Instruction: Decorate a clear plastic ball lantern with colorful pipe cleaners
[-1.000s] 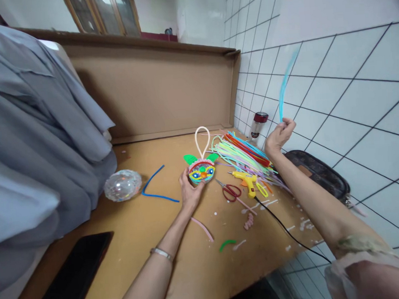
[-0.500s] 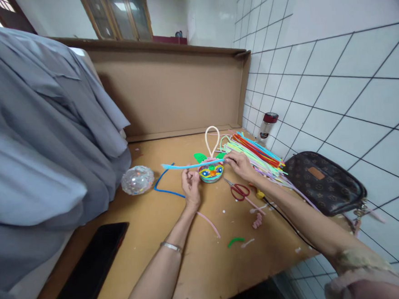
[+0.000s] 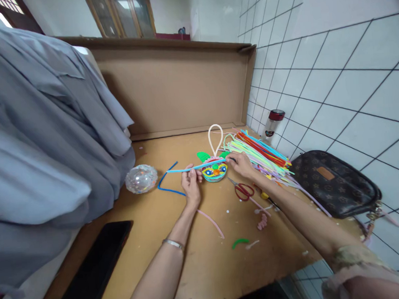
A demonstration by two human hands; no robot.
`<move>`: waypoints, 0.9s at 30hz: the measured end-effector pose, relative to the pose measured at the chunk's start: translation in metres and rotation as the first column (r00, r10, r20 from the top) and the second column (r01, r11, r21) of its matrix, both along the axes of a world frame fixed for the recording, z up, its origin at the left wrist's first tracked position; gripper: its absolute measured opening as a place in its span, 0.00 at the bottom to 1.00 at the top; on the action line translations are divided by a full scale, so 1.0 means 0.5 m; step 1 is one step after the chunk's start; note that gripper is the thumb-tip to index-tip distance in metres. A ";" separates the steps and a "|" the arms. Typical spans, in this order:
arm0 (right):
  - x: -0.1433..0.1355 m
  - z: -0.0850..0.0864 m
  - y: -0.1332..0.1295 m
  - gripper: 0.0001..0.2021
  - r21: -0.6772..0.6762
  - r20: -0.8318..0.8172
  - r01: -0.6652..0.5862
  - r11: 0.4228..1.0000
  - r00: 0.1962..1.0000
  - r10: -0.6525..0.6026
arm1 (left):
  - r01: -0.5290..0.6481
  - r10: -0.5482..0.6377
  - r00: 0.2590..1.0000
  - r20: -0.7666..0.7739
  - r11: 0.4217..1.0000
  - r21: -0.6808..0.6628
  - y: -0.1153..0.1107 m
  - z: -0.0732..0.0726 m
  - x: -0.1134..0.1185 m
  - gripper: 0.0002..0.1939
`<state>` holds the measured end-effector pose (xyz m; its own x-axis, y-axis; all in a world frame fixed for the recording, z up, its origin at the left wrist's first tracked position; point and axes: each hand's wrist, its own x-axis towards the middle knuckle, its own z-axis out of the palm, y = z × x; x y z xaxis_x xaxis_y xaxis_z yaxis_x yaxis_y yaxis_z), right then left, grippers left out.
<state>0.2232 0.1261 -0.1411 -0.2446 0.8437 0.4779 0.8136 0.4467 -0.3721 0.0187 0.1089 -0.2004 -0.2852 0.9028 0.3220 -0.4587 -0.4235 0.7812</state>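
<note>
A light blue pipe cleaner [image 3: 180,170] is stretched almost level between my two hands. My left hand [image 3: 191,186] pinches it near the middle with thumb and fingers. At its right end my right hand [image 3: 242,165] grips it, the fingertips closed. Just behind it sits a small colourful ornament [image 3: 214,172] with green leaf-like ears, blue eyes, an orange nose and a cream loop [image 3: 215,139] on top. The pipe cleaner covers part of its upper face. A bent dark blue pipe cleaner [image 3: 170,190] lies left of my left hand.
A clear faceted ball [image 3: 141,178] stands at left, above a black phone [image 3: 94,266]. Red-handled scissors [image 3: 244,192] lie by my right wrist. Behind are bundled pipe cleaners [image 3: 257,152], a bottle [image 3: 273,122] and a brown bag [image 3: 335,183]. Pink and green scraps [image 3: 240,242] lie in front.
My left thumb and fingers have closed more clearly onto the light blue pipe cleaner, whose left end now sits slightly lower and looks narrower. The whole view has shifted slightly.
</note>
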 end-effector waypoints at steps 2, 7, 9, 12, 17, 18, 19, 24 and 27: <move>-0.001 -0.001 0.001 0.11 0.005 -0.002 0.007 1.000 1.000 -0.007 | 0.003 -0.003 1.000 0.005 1.000 -0.004 0.001 -0.001 0.000 0.23; 0.002 -0.001 0.000 0.11 0.020 -0.015 -0.008 1.000 1.000 0.009 | 0.006 -0.006 1.000 -0.001 1.000 -0.008 0.002 -0.003 0.001 0.22; 0.004 0.004 0.000 0.11 0.022 -0.039 -0.012 1.000 0.999 0.013 | 0.010 -0.010 1.000 0.006 1.000 -0.006 0.002 -0.004 0.002 0.22; 0.003 0.019 -0.006 0.11 0.027 -0.094 -0.020 0.999 0.995 0.023 | 0.018 -0.018 1.000 0.012 1.000 -0.012 0.003 -0.006 0.001 0.24; -0.036 0.032 -0.050 0.11 0.089 -0.175 -0.048 0.995 0.983 0.063 | 0.045 -0.045 0.999 -0.016 0.999 -0.003 -0.002 -0.004 -0.001 0.27; -0.051 0.028 -0.064 0.12 0.103 -0.168 -0.032 0.994 0.985 0.049 | 0.055 -0.055 0.998 -0.019 0.998 -0.004 -0.005 -0.003 -0.002 0.27; -0.066 0.021 -0.079 0.12 0.109 -0.152 -0.017 0.994 0.988 0.034 | 0.064 -0.064 0.998 -0.021 0.998 -0.009 -0.008 -0.001 -0.003 0.27; -0.137 -0.020 -0.139 0.13 0.082 -0.040 -0.017 0.996 0.999 0.021 | 0.031 -0.032 0.999 -0.017 0.997 -0.073 -0.025 0.010 -0.017 0.27; -0.161 -0.037 -0.152 0.13 0.085 -0.019 0.010 0.996 1.000 -0.008 | -0.024 0.024 1.000 0.002 0.993 -0.118 -0.028 0.013 -0.030 0.26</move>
<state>0.1427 0.0499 -0.1597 -0.2280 0.8017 0.5526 0.8111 0.4703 -0.3477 0.0038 0.0948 -0.1938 -0.3081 0.9273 0.2127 -0.4526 -0.3396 0.8245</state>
